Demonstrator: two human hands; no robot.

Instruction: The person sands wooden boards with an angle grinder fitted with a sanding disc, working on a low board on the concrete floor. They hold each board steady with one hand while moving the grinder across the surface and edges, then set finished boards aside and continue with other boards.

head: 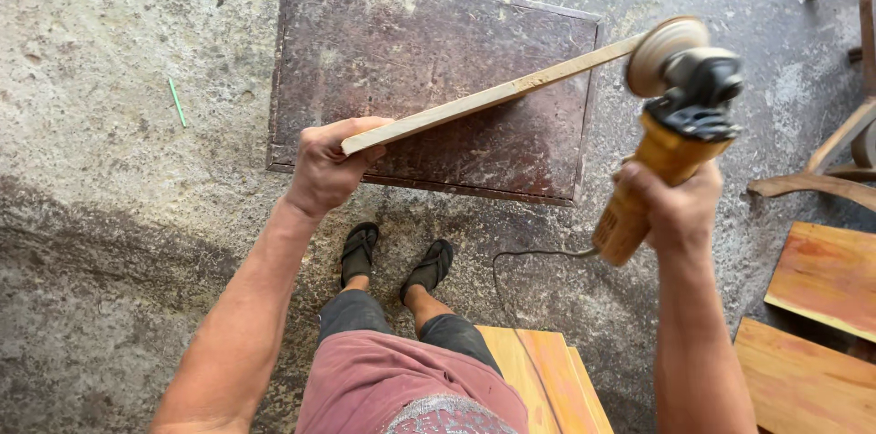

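Sanding wood strip (pixel 488 98) with yellow grinder (pixel 671 133)

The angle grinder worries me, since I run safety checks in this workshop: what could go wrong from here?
1. The left hand holds the thin wooden strip only at one end, in mid-air; the sanding disc at its far end could make it whip, snap or kick loose.
2. The right hand alone holds the angle grinder; a snag might twist it.
3. The feet wear open sandals, with the cord trailing close by.
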